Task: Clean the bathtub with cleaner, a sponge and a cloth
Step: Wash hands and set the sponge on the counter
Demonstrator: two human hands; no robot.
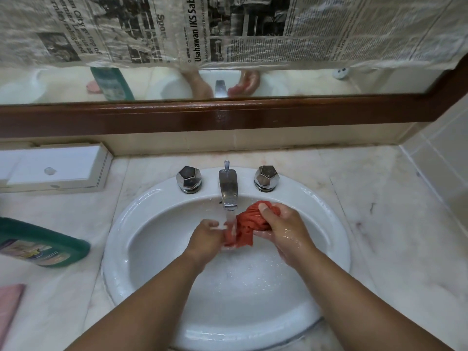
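Observation:
Both my hands hold a wet red cloth (247, 225) over the white sink (141, 216), under water running from the chrome tap (228, 187). My left hand (206, 238) grips the cloth's lower end. My right hand (281, 228) is bunched around its upper part, thumb on top. A green cleaner bottle (43, 243) lies on its side on the marble counter at the left. A pink sponge or cloth (8, 305) lies at the left edge. No bathtub is in view.
Two chrome tap knobs (189, 179) (266, 178) flank the spout. A white box-like tray (54, 167) stands at the back left. A wood-framed mirror (228, 115) partly covered with newspaper runs behind the sink. A tiled wall (440, 153) closes the right side.

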